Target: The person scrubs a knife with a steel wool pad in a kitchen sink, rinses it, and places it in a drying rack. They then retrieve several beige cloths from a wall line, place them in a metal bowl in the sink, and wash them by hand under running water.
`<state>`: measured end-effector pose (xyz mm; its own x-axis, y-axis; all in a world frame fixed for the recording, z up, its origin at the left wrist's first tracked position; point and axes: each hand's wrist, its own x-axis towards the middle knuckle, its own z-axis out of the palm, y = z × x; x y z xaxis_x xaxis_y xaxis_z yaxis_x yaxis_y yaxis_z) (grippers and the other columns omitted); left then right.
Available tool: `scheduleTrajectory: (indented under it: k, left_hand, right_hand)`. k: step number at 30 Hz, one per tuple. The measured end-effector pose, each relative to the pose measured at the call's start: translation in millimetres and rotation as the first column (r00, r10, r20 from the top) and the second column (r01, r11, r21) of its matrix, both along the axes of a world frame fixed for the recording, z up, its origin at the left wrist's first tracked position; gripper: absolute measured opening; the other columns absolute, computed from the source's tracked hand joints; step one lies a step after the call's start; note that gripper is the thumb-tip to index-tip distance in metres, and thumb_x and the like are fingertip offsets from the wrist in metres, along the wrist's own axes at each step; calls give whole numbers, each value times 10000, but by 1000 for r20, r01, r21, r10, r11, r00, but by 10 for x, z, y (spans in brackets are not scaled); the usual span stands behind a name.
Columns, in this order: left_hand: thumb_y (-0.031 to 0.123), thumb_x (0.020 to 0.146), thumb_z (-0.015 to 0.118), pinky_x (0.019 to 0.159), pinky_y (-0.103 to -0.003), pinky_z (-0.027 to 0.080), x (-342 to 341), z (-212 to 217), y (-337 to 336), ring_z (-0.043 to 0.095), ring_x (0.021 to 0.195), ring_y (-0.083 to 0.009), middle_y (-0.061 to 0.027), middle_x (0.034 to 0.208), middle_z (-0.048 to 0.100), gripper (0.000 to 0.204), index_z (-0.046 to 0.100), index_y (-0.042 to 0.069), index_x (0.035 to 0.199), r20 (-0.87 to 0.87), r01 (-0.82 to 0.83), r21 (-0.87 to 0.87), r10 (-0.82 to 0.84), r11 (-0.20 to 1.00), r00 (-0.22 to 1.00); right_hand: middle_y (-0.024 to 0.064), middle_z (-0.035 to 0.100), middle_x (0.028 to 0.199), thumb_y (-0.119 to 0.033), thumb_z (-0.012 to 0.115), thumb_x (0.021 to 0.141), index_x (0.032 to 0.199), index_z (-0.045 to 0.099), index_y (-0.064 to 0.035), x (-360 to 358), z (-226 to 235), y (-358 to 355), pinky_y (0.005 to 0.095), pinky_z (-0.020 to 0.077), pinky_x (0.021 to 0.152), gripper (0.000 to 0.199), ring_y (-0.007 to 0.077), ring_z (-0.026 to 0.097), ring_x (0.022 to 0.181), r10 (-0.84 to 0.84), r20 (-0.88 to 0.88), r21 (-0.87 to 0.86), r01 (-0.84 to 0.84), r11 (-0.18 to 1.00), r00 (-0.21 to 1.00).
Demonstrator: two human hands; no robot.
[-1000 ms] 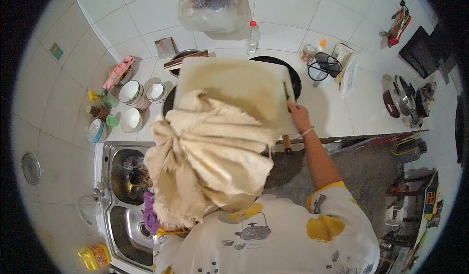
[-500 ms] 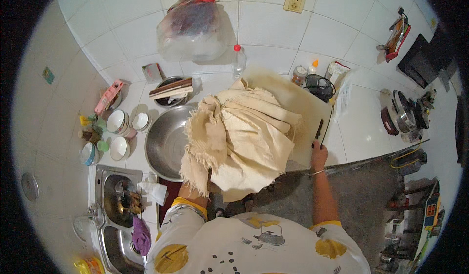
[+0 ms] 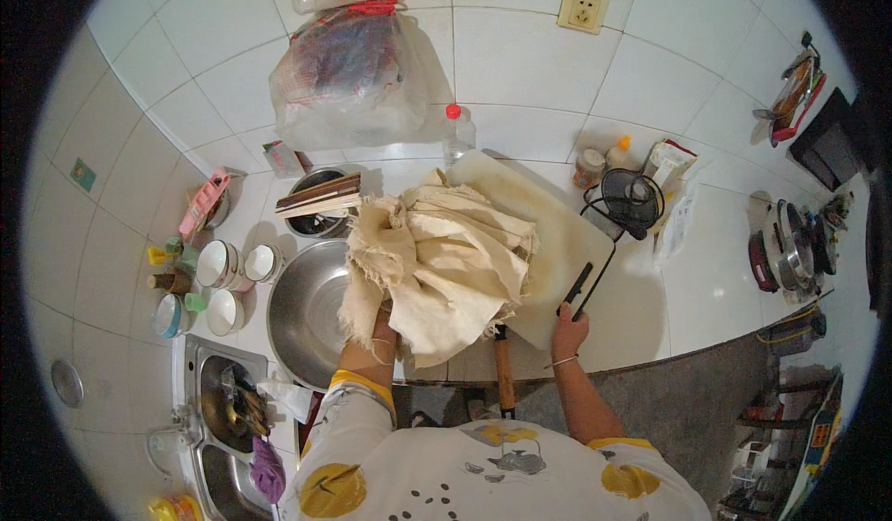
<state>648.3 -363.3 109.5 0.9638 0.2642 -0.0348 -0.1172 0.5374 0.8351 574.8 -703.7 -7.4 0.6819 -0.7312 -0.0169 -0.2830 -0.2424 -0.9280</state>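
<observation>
**White-tiled counter: cloth and board in hand**

A white tiled counter (image 3: 706, 289) runs under a tiled wall. The left hand (image 3: 379, 328) has its fingers closed into the bottom of a cream cloth (image 3: 446, 265), coarse, frayed and bunched, which rises above the knuckles and drapes over a pale rectangular board (image 3: 557, 242). The right hand (image 3: 569, 328) grips the board's near corner by its black handle (image 3: 578, 289), fingers wrapped round it. Both forearms reach up from the lower edge, the left in a white-and-yellow sleeve. A steel bowl (image 3: 302, 321) sits just left of the cloth; a wooden handle (image 3: 504, 372) pokes out below it.
</observation>
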Motion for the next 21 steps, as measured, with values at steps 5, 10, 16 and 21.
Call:
scheduleTrajectory:
  k: [5, 10, 16, 21]
  left_hand:
    - [229, 671, 734, 807, -362, 462, 171, -29, 17, 575, 950, -281, -155, 1075, 562, 726, 337, 37, 1248, -8, -12, 11, 12, 1000, 1000]
    - [238, 671, 734, 808, -365, 460, 267, -57, 12, 573, 953, -287, -161, 1077, 560, 740, 327, 38, 1256, -5, -17, 24, 17, 1000, 1000]
    - [250, 671, 734, 810, -369, 459, 171, -29, -5, 572, 957, -295, -167, 1079, 558, 756, 316, 40, 1265, 3, -19, 40, 19, 999, 1000]
    - [260, 672, 733, 812, -372, 458, -414, 148, -46, 570, 960, -301, -172, 1081, 556, 769, 306, 41, 1272, 41, -32, 115, 27, 993, 999]
  right_hand:
    - [166, 624, 845, -266, 643, 812, 922, 561, 60, 59, -144, 69, 376, 459, 688, 354, 271, 589, 748, 21, -12, 53, -20, 998, 1000]
    - [157, 603, 829, -289, 607, 827, 908, 553, 78, 55, -82, 218, 345, 445, 676, 380, 218, 550, 733, 5, 26, 39, -6, 999, 1000]
    - [237, 600, 933, -324, 585, 849, 984, 528, 91, 75, -389, 28, 399, 449, 744, 440, 334, 576, 834, 48, -224, 1, -49, 999, 973]
    - [228, 579, 958, -372, 575, 848, 1103, 465, 117, 58, -307, 36, 387, 442, 786, 563, 348, 558, 881, 92, -98, 63, -86, 994, 991]
